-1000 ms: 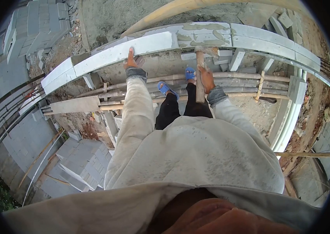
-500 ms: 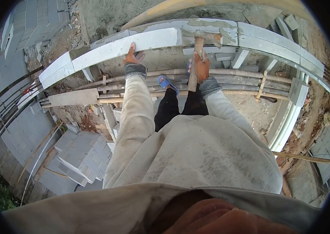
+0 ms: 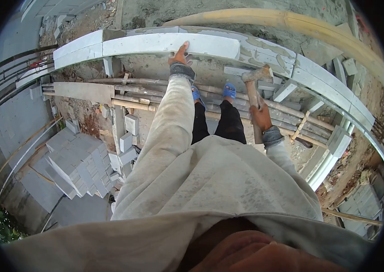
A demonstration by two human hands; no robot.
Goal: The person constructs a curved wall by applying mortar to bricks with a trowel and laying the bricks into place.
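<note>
Left hand [image 3: 180, 56]: open, well apart from the right; thumb laid against the long white block, other fingers spread at the lower edge, partly hidden; cannot tell how firmly pressed.
Right hand [image 3: 261, 118]: closed around the wooden handle of the hammer.
Hammer [image 3: 253, 88]: head up towards the wall, handle down past the hand; cannot tell whether touching the wall.
White block [image 3: 155, 45]: lengthwise along the wall, under the left thumb; right end beside mortar-smeared blocks.
Wall [image 3: 325, 84]: curved across the view, beyond both feet.
Mortar [image 3: 264, 44]: grey, in rough patches on the wall, right of the white block.
Bamboo poles [image 3: 287, 119]: side by side, between body and wall.
Sandals [image 3: 229, 90]: blue, on both feet, near the poles.
Thick yellow pole [image 3: 246, 17]: on the far side of the wall.
Grey block stack [image 3: 80, 161]: lower left, well apart from both hands.
</note>
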